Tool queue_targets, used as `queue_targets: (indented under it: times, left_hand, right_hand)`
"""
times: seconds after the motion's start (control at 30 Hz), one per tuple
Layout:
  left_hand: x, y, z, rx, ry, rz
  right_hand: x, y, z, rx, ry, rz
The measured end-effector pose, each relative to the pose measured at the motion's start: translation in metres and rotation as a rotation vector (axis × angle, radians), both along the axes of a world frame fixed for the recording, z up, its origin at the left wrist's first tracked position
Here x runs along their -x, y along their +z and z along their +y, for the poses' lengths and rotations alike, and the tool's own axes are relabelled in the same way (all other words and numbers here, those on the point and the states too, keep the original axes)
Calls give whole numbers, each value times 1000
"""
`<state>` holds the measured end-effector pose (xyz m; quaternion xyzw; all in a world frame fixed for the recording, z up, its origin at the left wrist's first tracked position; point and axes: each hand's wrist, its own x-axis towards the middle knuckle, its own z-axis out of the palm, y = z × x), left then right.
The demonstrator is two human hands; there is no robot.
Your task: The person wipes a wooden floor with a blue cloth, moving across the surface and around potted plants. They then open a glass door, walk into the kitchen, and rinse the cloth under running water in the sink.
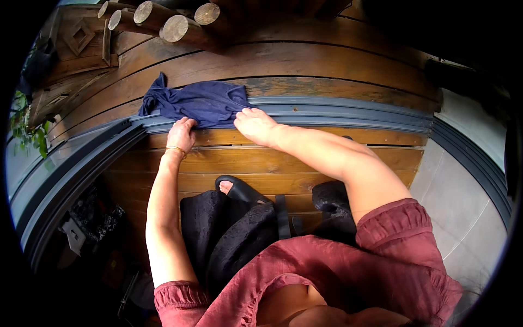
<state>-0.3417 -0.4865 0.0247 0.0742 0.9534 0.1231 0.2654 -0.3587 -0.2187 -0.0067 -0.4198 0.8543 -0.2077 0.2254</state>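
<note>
A dark blue cloth (208, 100) lies spread and rumpled over the grey metal sliding-door track (347, 112), its upper left end bunched on the wooden boards. My left hand (182, 133), with a thin bracelet at the wrist, has its fingers closed on the cloth's near edge. At the cloth's lower right corner, my right hand (255, 124) grips the fabric with bent fingers. The fingertips of both hands are partly hidden.
Wooden floorboards (261, 159) run on the near side of the track, and darker boards (302, 61) on the far side. Round logs (175, 28) lie at the top left. A glass door (69, 161) stands at the left; a grey tiled wall (457, 204) is at the right. A black sandal (241, 190) is below.
</note>
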Motion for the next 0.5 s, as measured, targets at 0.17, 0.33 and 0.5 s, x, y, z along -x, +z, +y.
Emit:
queue_targets:
  times: [0.17, 0.33, 0.5]
  left_hand:
    - [-4, -7, 125, -121, -42, 4]
    - [-15, -17, 286, -206, -89, 20]
    - [-14, -21, 447, -242, -267, -13]
  right_hand:
    - [-1, 7, 138, -7, -6, 5]
    - [-18, 21, 287, -5, -260, -46]
    - [-37, 35, 408, -97, -512, 12]
